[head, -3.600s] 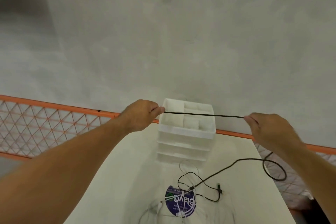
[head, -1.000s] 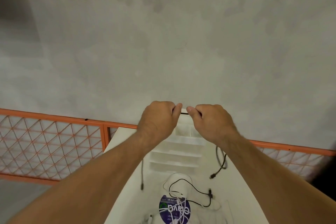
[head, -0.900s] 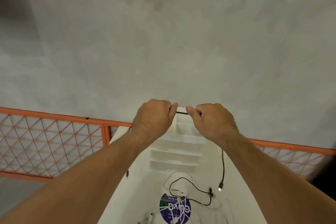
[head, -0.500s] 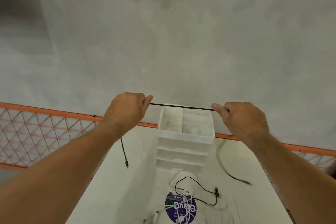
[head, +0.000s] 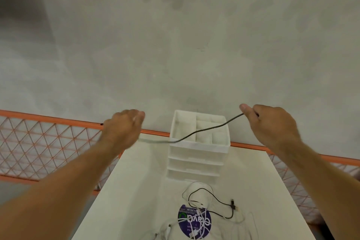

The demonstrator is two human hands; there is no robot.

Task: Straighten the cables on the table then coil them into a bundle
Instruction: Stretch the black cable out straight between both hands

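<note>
My right hand [head: 272, 125] pinches the black cable [head: 204, 129] between thumb and fingers, up in the air. My left hand [head: 124, 128] is blurred with its fingers curled, and I cannot tell whether it grips the cable, which sags toward it across the white drawer unit [head: 196, 160]. On the surface [head: 136, 191] below, a thin black lead [head: 216, 201] lies looped beside a purple disc [head: 202, 226].

One black cable [head: 202, 131] aloft, slack, sagging from the right hand [head: 270, 124] down leftward. A thin black cable [head: 216, 199] and white cables [head: 194, 218] lie loosely tangled together on the table [head: 136, 191].
</note>
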